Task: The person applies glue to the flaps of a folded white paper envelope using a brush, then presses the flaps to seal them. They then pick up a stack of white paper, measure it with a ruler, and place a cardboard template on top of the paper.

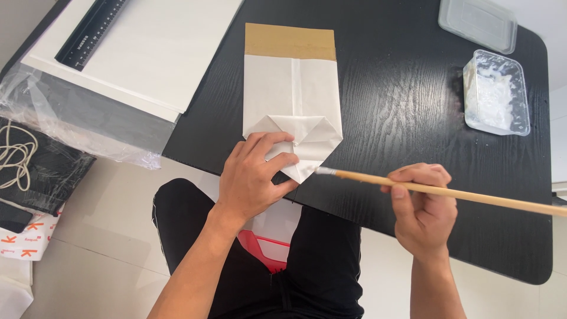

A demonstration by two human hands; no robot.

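While left hand (254,177) presses folded bottom flap of paper bag (292,100) flat at black table (401,88) edge, right hand (422,207) pinches glue brush (449,192), bristles at flap corner; glue tub (496,91) parked within reach.

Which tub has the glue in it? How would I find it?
Look at the black table, far right side. Two clear plastic things lie there: a flat empty lid at the corner, and just below it the glue tub, the deeper one smeared with white paste.
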